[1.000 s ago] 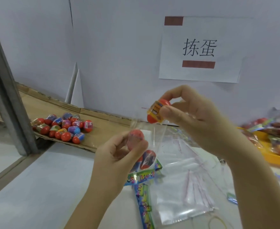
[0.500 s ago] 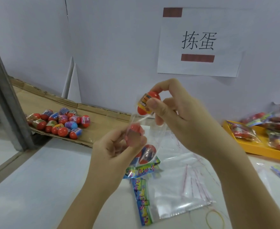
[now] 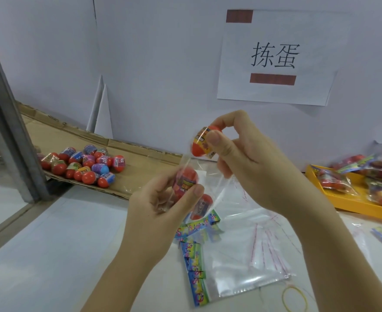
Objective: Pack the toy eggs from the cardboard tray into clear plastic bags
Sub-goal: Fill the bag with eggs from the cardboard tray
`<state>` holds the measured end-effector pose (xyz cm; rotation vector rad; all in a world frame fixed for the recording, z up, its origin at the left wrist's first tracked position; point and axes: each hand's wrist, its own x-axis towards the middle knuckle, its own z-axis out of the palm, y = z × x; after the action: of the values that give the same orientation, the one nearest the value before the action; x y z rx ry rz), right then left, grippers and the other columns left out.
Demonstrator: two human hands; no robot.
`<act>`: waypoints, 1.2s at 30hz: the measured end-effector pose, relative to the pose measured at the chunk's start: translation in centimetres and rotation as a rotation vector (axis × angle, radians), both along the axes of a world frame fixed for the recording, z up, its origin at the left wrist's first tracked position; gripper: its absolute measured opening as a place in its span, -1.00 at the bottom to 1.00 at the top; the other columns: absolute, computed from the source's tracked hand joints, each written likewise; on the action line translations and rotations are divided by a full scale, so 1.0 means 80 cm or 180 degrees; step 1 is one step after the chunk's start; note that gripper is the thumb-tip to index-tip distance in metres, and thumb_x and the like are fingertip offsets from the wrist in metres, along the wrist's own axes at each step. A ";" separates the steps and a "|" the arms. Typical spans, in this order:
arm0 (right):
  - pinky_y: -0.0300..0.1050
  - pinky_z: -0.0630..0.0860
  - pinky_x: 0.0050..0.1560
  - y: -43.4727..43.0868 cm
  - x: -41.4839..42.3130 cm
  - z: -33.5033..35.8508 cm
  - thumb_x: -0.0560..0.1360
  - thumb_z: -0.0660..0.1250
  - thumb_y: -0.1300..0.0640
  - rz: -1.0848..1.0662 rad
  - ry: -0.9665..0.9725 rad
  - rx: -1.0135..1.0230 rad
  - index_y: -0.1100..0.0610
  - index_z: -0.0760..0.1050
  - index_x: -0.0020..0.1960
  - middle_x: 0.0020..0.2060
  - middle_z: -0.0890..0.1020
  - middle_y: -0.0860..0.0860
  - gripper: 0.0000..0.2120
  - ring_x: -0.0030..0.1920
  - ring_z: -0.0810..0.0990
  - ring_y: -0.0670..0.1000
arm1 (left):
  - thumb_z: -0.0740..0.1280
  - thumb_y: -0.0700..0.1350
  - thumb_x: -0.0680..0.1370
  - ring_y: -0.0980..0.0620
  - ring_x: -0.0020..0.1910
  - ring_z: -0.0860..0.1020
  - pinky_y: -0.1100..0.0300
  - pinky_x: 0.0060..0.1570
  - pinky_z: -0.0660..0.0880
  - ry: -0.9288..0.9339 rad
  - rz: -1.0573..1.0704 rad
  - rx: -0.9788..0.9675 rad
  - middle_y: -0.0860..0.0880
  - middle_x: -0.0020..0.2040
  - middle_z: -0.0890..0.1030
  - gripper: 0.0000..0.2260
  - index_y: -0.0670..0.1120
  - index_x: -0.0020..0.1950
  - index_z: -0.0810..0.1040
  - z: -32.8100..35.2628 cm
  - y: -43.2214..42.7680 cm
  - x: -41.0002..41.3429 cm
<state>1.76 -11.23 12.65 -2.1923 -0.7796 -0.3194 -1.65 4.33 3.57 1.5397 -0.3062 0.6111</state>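
Note:
My right hand pinches a red toy egg with an orange label just above the mouth of a clear plastic bag. My left hand grips that bag by its side, thumb pressed over a red egg inside it. Another red egg and a colourful card strip sit lower in the bag. Several loose eggs lie on the cardboard tray at the left.
A stack of empty clear bags and colourful card headers lies on the white table below my hands. A yellow rubber band is beside them. A yellow tray of filled bags stands at right. A grey metal post rises at left.
My right hand has brought its egg slightly lower, toward the bag's mouth. The left hand keeps its hold on the bag.

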 end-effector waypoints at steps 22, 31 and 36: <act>-0.26 0.37 -0.37 -0.010 -0.001 0.004 0.44 0.31 -0.17 0.0031 -0.0162 -0.0395 -0.29 0.40 0.04 -0.30 0.59 -0.16 -0.81 -0.43 0.45 -0.17 | 0.44 0.16 0.40 0.09 -0.20 0.67 0.30 -0.25 0.58 -0.0061 0.0298 0.0038 0.12 -0.15 0.69 -0.67 0.10 0.11 0.61 0.002 0.000 0.001; -0.36 0.32 -0.35 -0.015 0.005 0.004 0.42 0.32 -0.15 0.0143 0.0025 -0.0336 -0.19 0.51 0.01 -0.33 0.60 -0.16 -0.82 -0.39 0.47 -0.18 | 0.41 0.18 0.39 0.13 -0.16 0.67 0.32 -0.25 0.58 0.0125 0.0115 -0.0069 0.15 -0.14 0.68 -0.71 0.16 0.08 0.60 0.005 -0.005 -0.001; -0.24 0.27 -0.13 -0.010 0.007 0.001 0.52 0.23 -0.13 0.0113 -0.0053 -0.0432 -0.11 0.54 -0.03 -0.41 0.57 -0.18 -0.84 -0.32 0.47 -0.14 | 0.42 0.11 0.40 0.09 -0.29 0.66 0.36 -0.34 0.53 0.0424 -0.0221 -0.0420 0.02 -0.25 0.68 -0.82 0.08 -0.07 0.65 0.006 -0.012 -0.001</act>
<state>2.33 -12.06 12.76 -2.3018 -0.8711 -0.2741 -1.76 3.36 4.04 1.4293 -0.2130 0.4629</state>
